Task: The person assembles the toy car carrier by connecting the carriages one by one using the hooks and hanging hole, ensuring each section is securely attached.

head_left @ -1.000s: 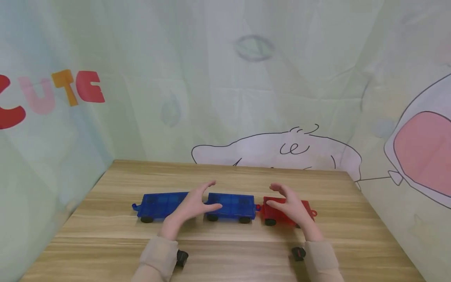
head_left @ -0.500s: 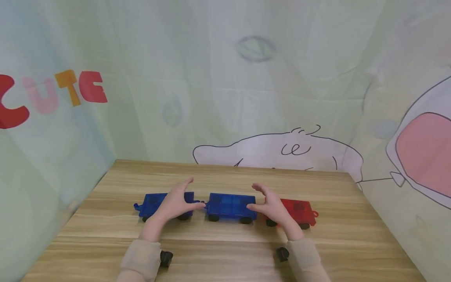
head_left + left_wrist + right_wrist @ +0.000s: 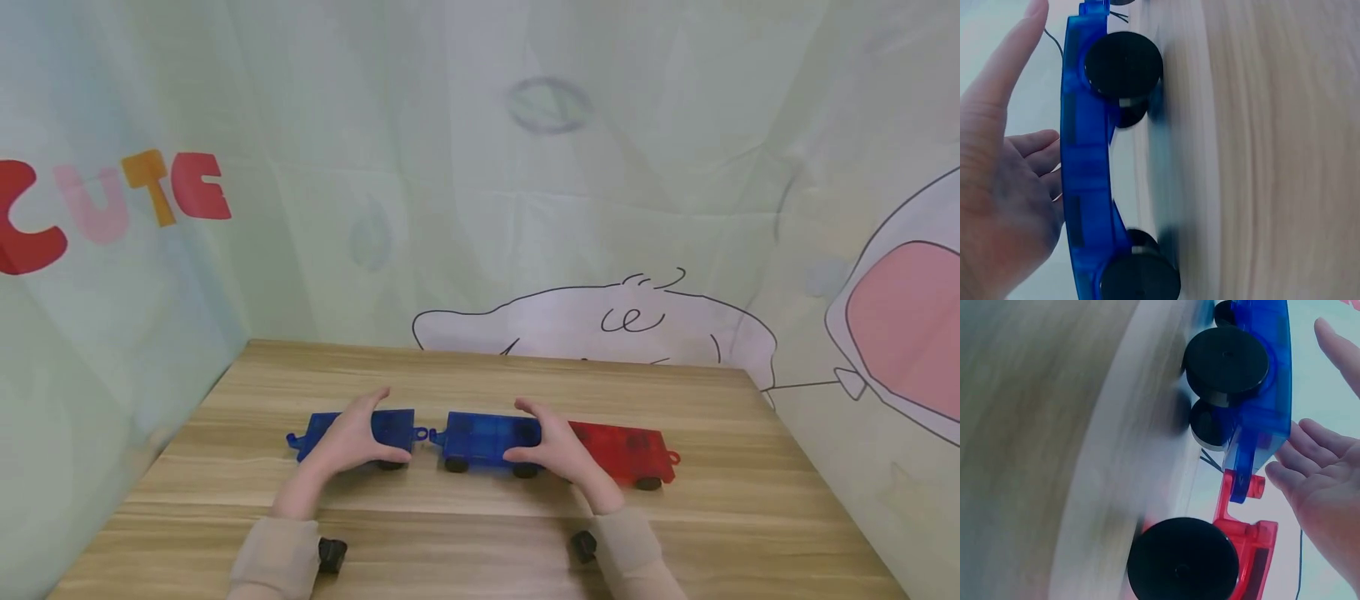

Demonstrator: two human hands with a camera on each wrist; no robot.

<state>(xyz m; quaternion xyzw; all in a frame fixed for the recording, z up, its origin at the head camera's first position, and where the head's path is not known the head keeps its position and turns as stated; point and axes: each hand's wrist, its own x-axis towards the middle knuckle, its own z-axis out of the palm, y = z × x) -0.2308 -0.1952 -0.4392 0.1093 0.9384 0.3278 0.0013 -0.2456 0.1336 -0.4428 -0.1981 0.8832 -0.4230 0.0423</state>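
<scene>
In the head view, three toy cars are set in a row on the wooden counter (image 3: 450,542). The left hand (image 3: 347,440) is held around the left blue car (image 3: 395,427), loose and spread. The right hand (image 3: 553,446) is held where the middle blue car (image 3: 483,437) and the red car (image 3: 628,450) meet, also loose and spread. Whether the two blue cars touch is hard to tell.

In the left wrist view, big black wheels (image 3: 1124,64) are seen under the left blue car.

In the right wrist view, a blue ring (image 3: 1244,469) is hooked on a red peg (image 3: 1257,486).
</scene>
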